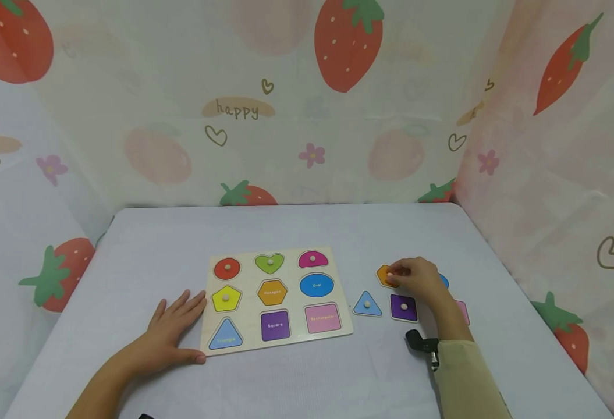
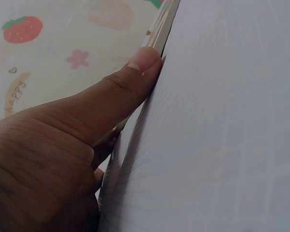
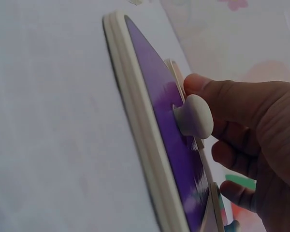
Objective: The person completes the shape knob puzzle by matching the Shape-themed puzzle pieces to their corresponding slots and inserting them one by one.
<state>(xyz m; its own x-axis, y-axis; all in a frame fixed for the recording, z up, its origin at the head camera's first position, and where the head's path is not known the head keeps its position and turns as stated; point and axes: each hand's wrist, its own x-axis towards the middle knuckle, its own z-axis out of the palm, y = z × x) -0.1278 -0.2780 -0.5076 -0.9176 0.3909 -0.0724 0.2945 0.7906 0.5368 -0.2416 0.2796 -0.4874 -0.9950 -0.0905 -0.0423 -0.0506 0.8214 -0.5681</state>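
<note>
Your right hand [image 1: 416, 278] pinches the orange hexagon piece [image 1: 385, 276], right of centre; your left hand [image 1: 173, 326] rests flat, fingers straight, against the puzzle board [image 1: 280, 340].

Lying mid-counter [image 1: 307, 372]: board [image 1: 277, 298]. Resting flat against its left edge: left hand [image 1: 173, 326]. Sitting right of it: triangle [image 1: 367, 304], then square [image 1: 403, 307]. Lying behind those, under right hand [image 1: 416, 278]: hexagon [image 1: 385, 276].

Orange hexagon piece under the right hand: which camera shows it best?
The head view: the orange hexagon piece lies on the table right of the puzzle board, fingers of the right hand on it. The right wrist view shows mainly the purple square piece; the left wrist view shows none.
</note>
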